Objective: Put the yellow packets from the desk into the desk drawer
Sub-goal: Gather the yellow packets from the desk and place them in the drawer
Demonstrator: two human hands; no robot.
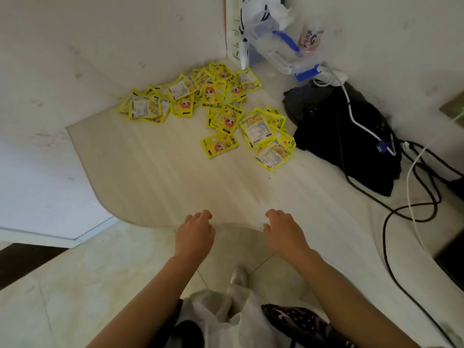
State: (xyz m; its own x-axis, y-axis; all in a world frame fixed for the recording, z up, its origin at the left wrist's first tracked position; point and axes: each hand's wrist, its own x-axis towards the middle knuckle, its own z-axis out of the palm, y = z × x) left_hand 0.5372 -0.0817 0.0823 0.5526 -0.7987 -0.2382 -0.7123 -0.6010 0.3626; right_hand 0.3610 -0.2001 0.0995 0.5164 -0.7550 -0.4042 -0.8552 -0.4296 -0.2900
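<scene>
Both hands are empty, palms down, fingers loosely curled and gripping nothing. They rest at the curved front edge of the desk, the left hand [194, 233] and right hand [285, 232] a short way apart, with bare forearms reaching in from the bottom of the view.

White walls meet in a corner behind the desk [155, 177], whose pale wood-grain top fills the middle of the view. Pale floor tiles [88, 272] show below its front edge.

A black bag [351, 136] lies slumped on the right side of the desk against the wall. Black cables [411, 212] loop beside it and trail toward the front right, and a white cable [361, 126] runs across the top of the bag.

Yellow packets [216, 106] lie scattered in a loose heap at the back of the desk, near the corner and well apart from the hands. Some overlap, some show a cartoon face, others show a white printed panel. The nearest ones lie just left of the bag.

A clear plastic container [278, 49] with blue trim sits tilted in the back corner, above the packets. A cup [310, 37] with dark lettering stands just beside it, against the wall.

No drawer can be made out from this angle.
</scene>
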